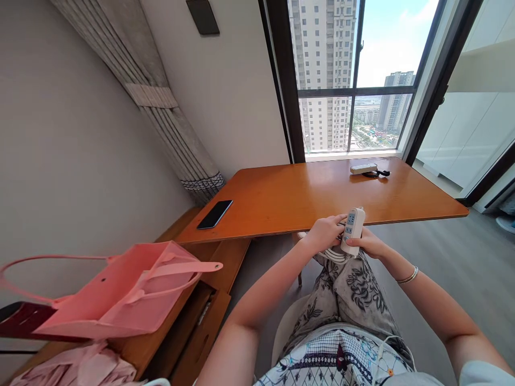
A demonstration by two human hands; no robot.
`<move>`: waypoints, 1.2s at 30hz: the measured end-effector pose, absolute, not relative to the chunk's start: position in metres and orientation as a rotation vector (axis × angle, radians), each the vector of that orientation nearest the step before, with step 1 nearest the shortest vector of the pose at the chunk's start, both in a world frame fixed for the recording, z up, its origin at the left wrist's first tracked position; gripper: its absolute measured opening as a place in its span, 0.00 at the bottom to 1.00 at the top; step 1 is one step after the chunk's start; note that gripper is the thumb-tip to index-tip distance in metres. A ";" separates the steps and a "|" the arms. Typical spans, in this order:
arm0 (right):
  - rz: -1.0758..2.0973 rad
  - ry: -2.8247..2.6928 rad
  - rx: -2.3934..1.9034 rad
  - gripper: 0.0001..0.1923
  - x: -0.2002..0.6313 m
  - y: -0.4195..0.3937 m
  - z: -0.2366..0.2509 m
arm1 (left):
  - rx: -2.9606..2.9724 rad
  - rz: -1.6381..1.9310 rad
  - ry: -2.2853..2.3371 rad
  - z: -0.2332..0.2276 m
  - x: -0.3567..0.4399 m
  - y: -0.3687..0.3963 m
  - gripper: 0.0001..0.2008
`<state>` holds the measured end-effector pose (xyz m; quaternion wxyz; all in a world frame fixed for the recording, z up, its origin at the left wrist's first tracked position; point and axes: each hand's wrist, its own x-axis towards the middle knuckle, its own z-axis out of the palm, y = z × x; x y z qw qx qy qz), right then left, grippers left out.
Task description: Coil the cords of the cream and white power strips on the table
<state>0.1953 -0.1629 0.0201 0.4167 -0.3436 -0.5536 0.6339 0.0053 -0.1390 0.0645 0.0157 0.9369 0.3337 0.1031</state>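
Your right hand point(368, 244) grips a white power strip point(353, 229) upright above your lap, just off the near edge of the wooden desk point(306, 195). Your left hand point(325, 231) is closed on its coiled white cord point(333, 254) beside it. A pink tote bag point(120, 292) lies slumped on the low cabinet point(209, 316), mouth open, contents can't be made out. On the desk: black phone point(214, 214), a second power strip point(363, 168).

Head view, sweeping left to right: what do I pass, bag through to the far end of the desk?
Pink bag → phone → left hand → power strip held in both hands → right hand → bracelet → desk's right corner.
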 end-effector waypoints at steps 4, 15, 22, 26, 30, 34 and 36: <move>1.594 -1.403 -0.839 0.36 0.193 -0.165 0.021 | 2.979 0.266 1.010 0.068 0.002 -0.141 0.17; 1.512 -1.512 -0.827 0.33 0.193 -0.168 0.023 | 2.992 0.514 0.803 0.058 -0.005 -0.136 0.12; 1.461 -1.500 -0.853 0.39 0.193 -0.168 0.022 | 3.130 0.462 0.972 0.059 -0.003 -0.143 0.14; 1.474 -1.511 -0.819 0.38 0.192 -0.169 0.023 | 3.189 0.375 1.026 0.062 0.003 -0.147 0.12; 1.487 -1.508 -0.804 0.40 0.191 -0.170 0.024 | 3.170 0.377 0.998 0.059 0.005 -0.143 0.09; 1.508 -1.522 -0.792 0.43 0.191 -0.171 0.024 | 3.147 0.431 0.899 0.055 0.001 -0.137 0.08; 1.507 -1.537 -0.777 0.44 0.191 -0.172 0.024 | 3.138 0.443 0.892 0.054 0.000 -0.137 0.09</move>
